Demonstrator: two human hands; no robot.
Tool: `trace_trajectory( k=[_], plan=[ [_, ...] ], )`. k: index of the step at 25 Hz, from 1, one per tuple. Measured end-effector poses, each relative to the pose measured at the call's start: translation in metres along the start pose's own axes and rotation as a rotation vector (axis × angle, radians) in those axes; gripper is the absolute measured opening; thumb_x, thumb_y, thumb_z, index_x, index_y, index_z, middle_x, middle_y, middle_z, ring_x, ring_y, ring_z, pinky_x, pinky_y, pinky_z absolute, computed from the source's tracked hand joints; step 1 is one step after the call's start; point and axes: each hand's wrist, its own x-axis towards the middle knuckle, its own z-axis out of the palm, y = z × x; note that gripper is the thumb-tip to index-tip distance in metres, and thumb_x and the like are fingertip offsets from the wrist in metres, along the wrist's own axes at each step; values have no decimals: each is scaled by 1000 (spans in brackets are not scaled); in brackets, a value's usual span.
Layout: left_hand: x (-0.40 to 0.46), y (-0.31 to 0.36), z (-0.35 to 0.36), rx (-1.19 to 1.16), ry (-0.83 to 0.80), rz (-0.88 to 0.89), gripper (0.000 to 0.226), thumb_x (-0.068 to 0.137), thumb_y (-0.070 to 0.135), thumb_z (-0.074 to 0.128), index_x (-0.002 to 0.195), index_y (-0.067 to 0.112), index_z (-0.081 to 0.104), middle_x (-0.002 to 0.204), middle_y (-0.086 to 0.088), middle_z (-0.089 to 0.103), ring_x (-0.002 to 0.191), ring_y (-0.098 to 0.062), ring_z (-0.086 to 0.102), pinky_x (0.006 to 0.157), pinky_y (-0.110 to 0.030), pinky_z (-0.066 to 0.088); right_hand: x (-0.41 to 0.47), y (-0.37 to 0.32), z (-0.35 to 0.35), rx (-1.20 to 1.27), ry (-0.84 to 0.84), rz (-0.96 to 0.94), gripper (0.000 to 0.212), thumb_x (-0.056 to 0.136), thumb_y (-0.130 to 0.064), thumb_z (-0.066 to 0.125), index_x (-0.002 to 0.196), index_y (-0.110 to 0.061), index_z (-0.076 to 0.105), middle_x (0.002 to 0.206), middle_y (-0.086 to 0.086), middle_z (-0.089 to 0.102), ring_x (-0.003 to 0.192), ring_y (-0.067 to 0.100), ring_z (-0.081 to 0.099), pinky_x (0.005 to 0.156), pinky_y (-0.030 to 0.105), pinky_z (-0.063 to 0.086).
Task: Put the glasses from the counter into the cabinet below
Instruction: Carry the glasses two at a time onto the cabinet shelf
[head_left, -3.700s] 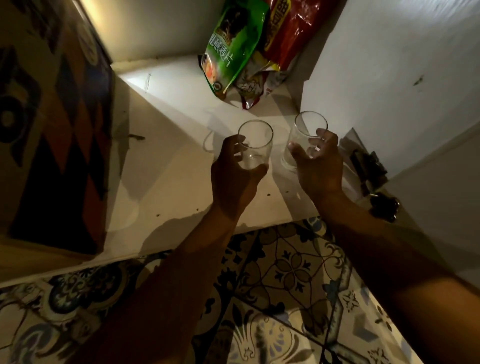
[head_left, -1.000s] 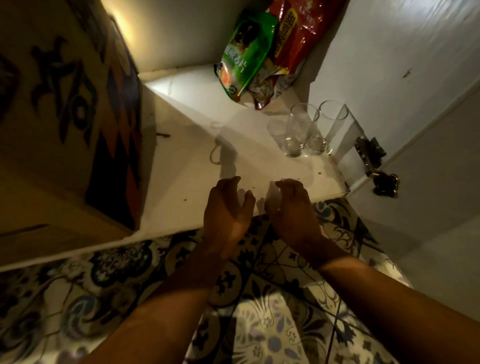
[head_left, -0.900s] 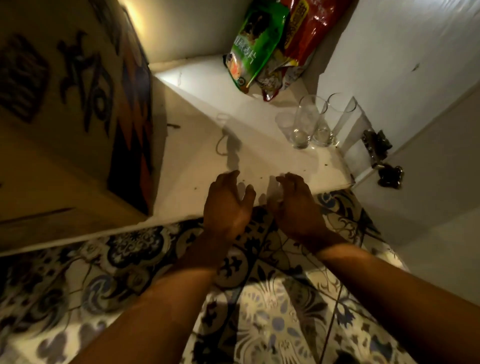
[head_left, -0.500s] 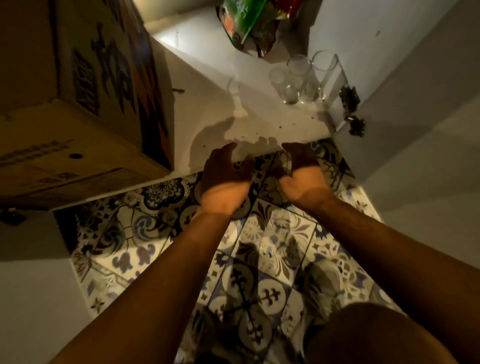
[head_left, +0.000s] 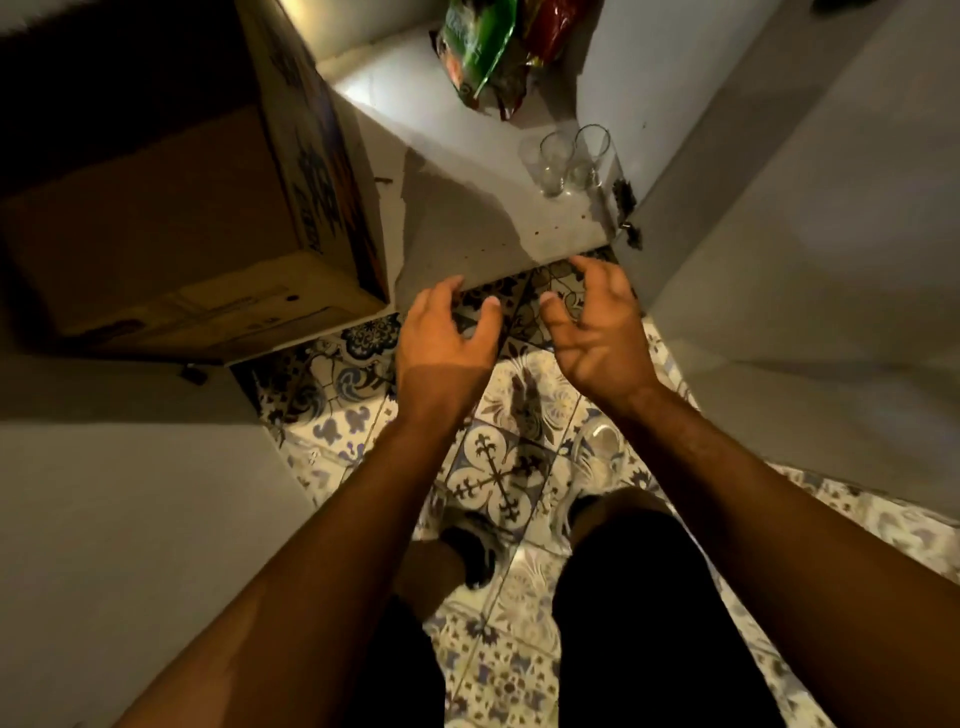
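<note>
Two glasses (head_left: 569, 161) stand touching at the far right of the shelf (head_left: 467, 208); left hand (head_left: 447, 332) and right hand (head_left: 597, 322) near, grip loose, empty

Two glasses (head_left: 571, 163) on the cabinet shelf, touching side by side. Two snack bags (head_left: 488, 49) at the back, one green, one red. One cardboard box (head_left: 171, 208). Two hands (head_left: 519, 338), both empty.
</note>
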Motion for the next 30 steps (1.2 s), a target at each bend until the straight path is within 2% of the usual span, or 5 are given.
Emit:
trace_trajectory(
  k=[8, 12, 18, 27, 30],
  plan=[
    [-73, 98, -147, 2, -16, -70, 46, 97, 46, 56, 132, 17, 60, 127, -2, 62, 117, -17, 58, 97, -27, 44, -80, -128, -105, -15, -193, -38, 56, 101, -40, 49, 149, -11, 40, 151, 9, 35, 137, 23, 41, 114, 29, 34],
    [-101, 131, -208, 21, -20, -79, 47, 96, 46, 55, 130, 15, 62, 125, -4, 64, 115, -19, 61, 98, -32, 48, -111, -181, -153, -61, -319, -119, 56, 101, -38, 51, 149, -11, 40, 152, 8, 34, 140, 22, 36, 116, 25, 27],
    [-140, 172, -284, 53, 68, -143, 40, 94, 46, 56, 125, 21, 64, 121, 0, 65, 111, -18, 62, 94, -36, 52, -132, -263, -214, -66, -456, -339, 53, 99, -34, 55, 146, -15, 42, 145, 3, 42, 132, 19, 45, 111, 30, 39],
    [-129, 174, -388, -108, 436, -238, 41, 94, 42, 60, 128, 20, 62, 120, 3, 66, 107, -11, 63, 93, -32, 54, -106, -377, -235, -23, -493, -600, 50, 99, -28, 57, 146, -17, 45, 140, 0, 48, 124, 6, 44, 102, 15, 31],
    [-109, 155, -432, -169, 532, -240, 39, 93, 41, 63, 126, 21, 63, 115, 4, 67, 101, -9, 64, 90, -34, 57, -96, -424, -217, 4, -453, -630, 48, 98, -30, 57, 144, -17, 47, 140, 0, 51, 126, 11, 49, 106, 22, 38]
  ],
)
